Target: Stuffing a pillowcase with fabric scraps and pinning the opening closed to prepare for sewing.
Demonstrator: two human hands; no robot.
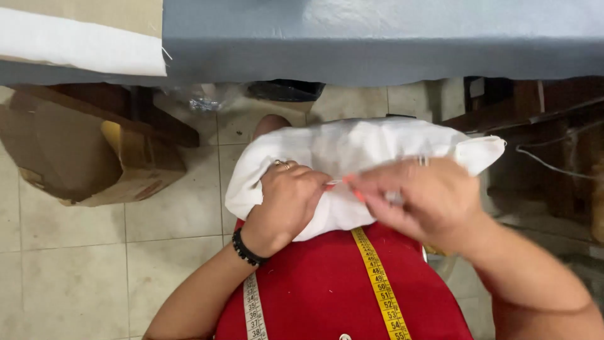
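Note:
A bundle of white cloth [352,151] lies on my lap, over my red garment. My left hand [286,201] is closed on the cloth's near left part, a ring on one finger and a black bead bracelet at the wrist. My right hand [428,198] is blurred and pinches the cloth just right of the left hand; whether it also holds something thin between the fingertips I cannot tell. A yellow and white measuring tape [380,286] hangs round my neck, down over the red garment.
A grey-covered table [377,44] spans the top, with a folded white fabric [82,44] on its left end. Below it stand a cardboard box [94,157] at left and dark wooden frames [541,126] at right. The floor is pale tile [94,271].

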